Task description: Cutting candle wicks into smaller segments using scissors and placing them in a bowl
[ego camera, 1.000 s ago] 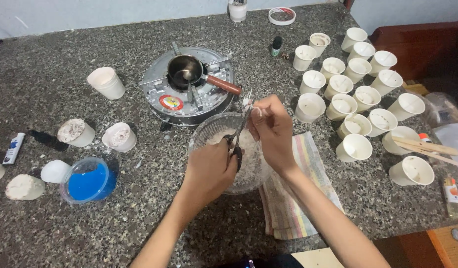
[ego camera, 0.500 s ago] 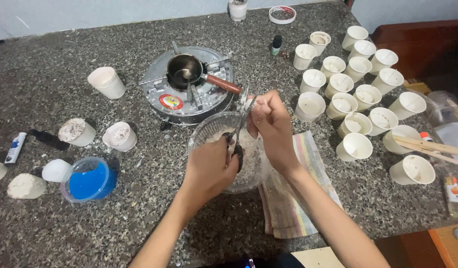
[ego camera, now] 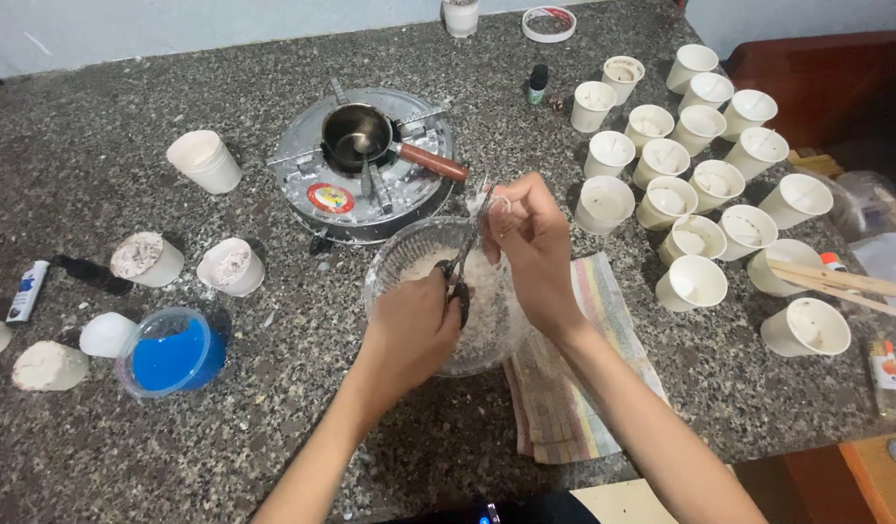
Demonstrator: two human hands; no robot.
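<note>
A clear glass bowl (ego camera: pixel 399 260) with white flaky stuff sits in the middle of the granite counter. My left hand (ego camera: pixel 416 325) grips black-handled scissors (ego camera: pixel 463 262) over the bowl, blades pointing up and away. My right hand (ego camera: pixel 533 243) pinches a small white piece (ego camera: pixel 487 197) at the blade tips, above the bowl's far rim. What the piece is cannot be told.
A round metal stove (ego camera: pixel 365 184) with a small pot (ego camera: pixel 356 131) stands behind the bowl. Several white paper cups (ego camera: pixel 696 209) crowd the right side. A striped cloth (ego camera: pixel 574 388) lies under my right forearm. A blue-lidded tub (ego camera: pixel 171 354) and tipped cups (ego camera: pixel 147 257) sit left; wooden sticks (ego camera: pixel 831 278) right.
Both hands stay over the bowl; the scissors and the pinched piece shifted only slightly.
</note>
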